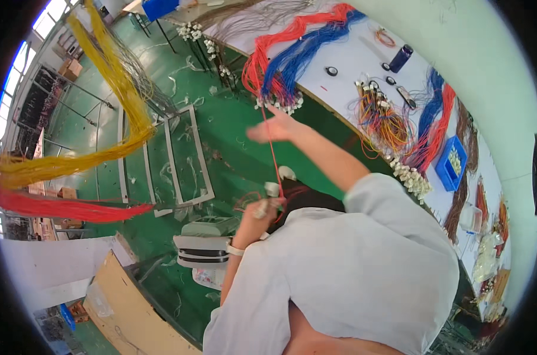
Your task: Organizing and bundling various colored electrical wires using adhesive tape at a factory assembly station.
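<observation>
My left hand [255, 218], with a pale band on the wrist, is closed in front of my body around red wires. A small white piece [272, 189] shows at its fingertips; whether that is a connector or a finger wrap I cannot tell. A thin red wire [274, 157] runs taut from there up past my right hand [275, 128]. That hand is stretched out with its fingers apart and slightly blurred. Just beyond it, a red wire bundle [255, 64] and a blue wire bundle [283, 71] hang over the table edge, their ends carrying white connectors [287, 106].
The long white table [345, 77] holds a dark bottle [401, 58], tape rolls, a coloured wire heap [382, 118] and a blue bin [451, 164]. Yellow wires [123, 89] and red wires [61, 206] hang at left. A metal frame [188, 157] and grey chair [203, 251] stand nearby.
</observation>
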The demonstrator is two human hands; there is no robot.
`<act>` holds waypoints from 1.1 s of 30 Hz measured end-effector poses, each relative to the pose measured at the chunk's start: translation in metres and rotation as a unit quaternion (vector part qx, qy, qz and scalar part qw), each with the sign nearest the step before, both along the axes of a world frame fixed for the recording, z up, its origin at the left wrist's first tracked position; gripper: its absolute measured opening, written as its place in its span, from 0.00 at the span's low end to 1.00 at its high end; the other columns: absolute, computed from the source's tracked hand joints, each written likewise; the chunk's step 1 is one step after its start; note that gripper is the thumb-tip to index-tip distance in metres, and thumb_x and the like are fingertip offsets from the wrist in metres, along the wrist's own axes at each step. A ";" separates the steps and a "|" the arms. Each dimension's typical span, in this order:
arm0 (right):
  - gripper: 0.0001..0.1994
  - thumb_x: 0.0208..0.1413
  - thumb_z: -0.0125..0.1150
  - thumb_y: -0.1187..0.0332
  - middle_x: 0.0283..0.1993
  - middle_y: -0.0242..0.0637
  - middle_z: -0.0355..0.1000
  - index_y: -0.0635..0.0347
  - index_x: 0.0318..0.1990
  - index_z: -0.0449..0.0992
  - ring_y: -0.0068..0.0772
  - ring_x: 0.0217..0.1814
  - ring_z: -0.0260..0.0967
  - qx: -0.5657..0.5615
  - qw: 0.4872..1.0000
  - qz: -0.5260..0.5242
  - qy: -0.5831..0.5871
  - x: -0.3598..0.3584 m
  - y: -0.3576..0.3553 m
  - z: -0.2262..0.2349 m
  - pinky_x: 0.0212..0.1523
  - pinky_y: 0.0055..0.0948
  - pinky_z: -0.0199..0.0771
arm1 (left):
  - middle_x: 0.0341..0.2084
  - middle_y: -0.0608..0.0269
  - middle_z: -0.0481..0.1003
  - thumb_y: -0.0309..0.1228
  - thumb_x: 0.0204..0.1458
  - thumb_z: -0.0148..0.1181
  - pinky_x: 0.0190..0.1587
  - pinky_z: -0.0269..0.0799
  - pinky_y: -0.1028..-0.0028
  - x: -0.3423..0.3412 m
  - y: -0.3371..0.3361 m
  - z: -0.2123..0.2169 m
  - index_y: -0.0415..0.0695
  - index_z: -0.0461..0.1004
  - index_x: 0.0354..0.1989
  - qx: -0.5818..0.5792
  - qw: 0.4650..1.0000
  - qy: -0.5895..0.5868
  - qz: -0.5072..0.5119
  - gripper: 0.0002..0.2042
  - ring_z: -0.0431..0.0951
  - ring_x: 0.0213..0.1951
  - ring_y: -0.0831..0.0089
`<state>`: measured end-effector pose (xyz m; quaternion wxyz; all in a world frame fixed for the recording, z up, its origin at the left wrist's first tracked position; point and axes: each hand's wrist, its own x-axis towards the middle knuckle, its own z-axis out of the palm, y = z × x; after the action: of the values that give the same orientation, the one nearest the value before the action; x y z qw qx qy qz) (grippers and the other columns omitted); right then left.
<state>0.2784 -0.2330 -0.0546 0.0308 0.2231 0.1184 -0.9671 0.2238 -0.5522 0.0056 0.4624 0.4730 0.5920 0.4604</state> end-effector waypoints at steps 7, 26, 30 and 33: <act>0.05 0.44 0.53 0.71 0.22 0.41 0.71 0.59 0.23 0.75 0.37 0.21 0.68 0.877 0.396 -0.271 -0.019 -0.041 0.030 0.054 0.25 0.35 0.68 | 0.28 0.64 0.77 0.44 0.62 0.46 0.13 0.46 0.79 -0.050 0.083 -0.060 0.37 0.73 0.44 -0.059 0.896 -0.227 0.376 0.20 0.57 0.12 0.85; 0.12 0.48 0.60 0.59 0.18 0.27 0.69 0.55 0.20 0.76 0.20 0.16 0.64 0.308 0.809 0.366 -0.342 0.578 -0.008 -0.067 0.19 0.24 0.63 | 0.13 0.77 0.53 0.40 0.64 0.41 0.12 0.41 0.79 -0.222 0.350 -0.063 0.48 0.67 0.31 0.075 0.802 -0.345 0.481 0.13 0.47 0.12 0.83; 0.08 0.49 0.59 0.63 0.34 0.38 0.78 0.57 0.28 0.80 0.36 0.34 0.76 0.623 0.318 0.556 -0.450 0.519 -0.018 -0.134 0.32 0.36 0.76 | 0.14 0.76 0.55 0.38 0.63 0.44 0.12 0.41 0.80 -0.214 0.354 0.013 0.46 0.67 0.32 0.128 0.825 -0.277 0.476 0.12 0.48 0.13 0.84; 0.21 0.49 0.61 0.60 0.52 0.54 0.68 0.66 0.47 0.72 0.49 0.55 0.66 0.715 0.401 0.381 -0.427 0.328 0.078 -0.035 0.55 0.42 0.67 | 0.15 0.77 0.55 0.37 0.63 0.45 0.13 0.41 0.81 -0.192 0.364 0.058 0.44 0.68 0.33 0.142 0.865 -0.254 0.408 0.11 0.48 0.13 0.86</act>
<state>0.6062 -0.1548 -0.0900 0.2717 0.4799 0.8108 -0.1964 0.0317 -0.1881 0.0641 0.2959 0.1163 0.5226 0.7911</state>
